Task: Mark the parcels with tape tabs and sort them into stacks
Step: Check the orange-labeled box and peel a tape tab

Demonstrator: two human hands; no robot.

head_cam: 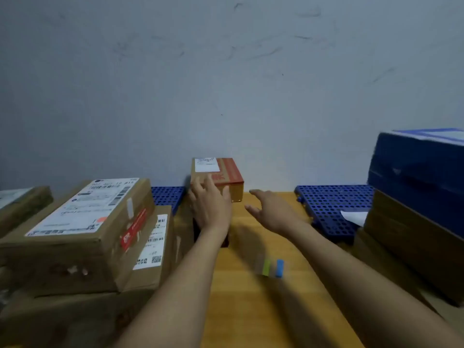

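Observation:
A small brown parcel [227, 173] with a red band and a white label stands at the far end of the wooden table [251, 310], against the wall. My left hand [209, 204] lies with straight fingers on its near left face. My right hand [272, 212] hovers open over the table, just right of that parcel, holding nothing. A strip of coloured tape tabs [270, 267], green and blue among them, lies on the table between my forearms. A dark object under my left wrist is mostly hidden.
A stack of brown cardboard parcels [82, 222] with white labels fills the left side. At the right stand a big blue box [416, 172] on brown cartons [411, 234]. Blue perforated pallets [331, 204] lie behind, with a white paper slip [354, 217] on the right one.

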